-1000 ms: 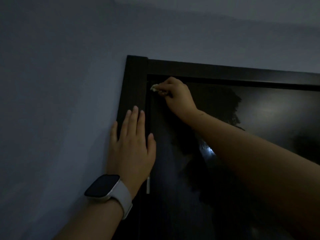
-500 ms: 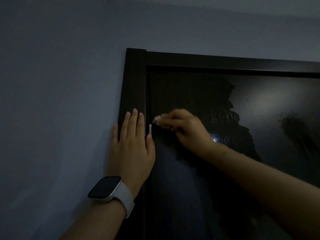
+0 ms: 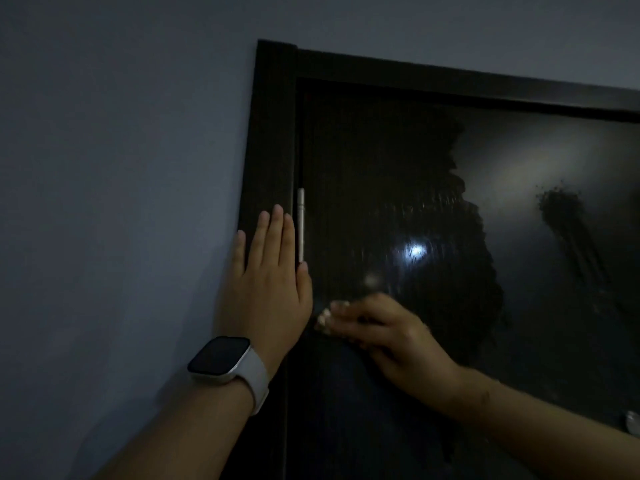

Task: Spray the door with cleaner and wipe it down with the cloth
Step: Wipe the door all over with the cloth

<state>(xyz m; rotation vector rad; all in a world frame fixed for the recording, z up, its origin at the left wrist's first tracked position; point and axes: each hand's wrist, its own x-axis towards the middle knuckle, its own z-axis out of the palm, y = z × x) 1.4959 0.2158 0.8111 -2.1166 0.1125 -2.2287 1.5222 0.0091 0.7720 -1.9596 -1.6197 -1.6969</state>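
Door (image 3: 398, 188): one cloth (image 3: 323, 322), two hands (image 3: 268, 289) (image 3: 391, 337).

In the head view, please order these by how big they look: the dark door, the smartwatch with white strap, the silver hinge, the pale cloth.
1. Dark glossy door
2. Smartwatch with white strap, nearest the camera, so its rank is unsure
3. Slim silver hinge
4. Pale cloth, mostly hidden under the right hand
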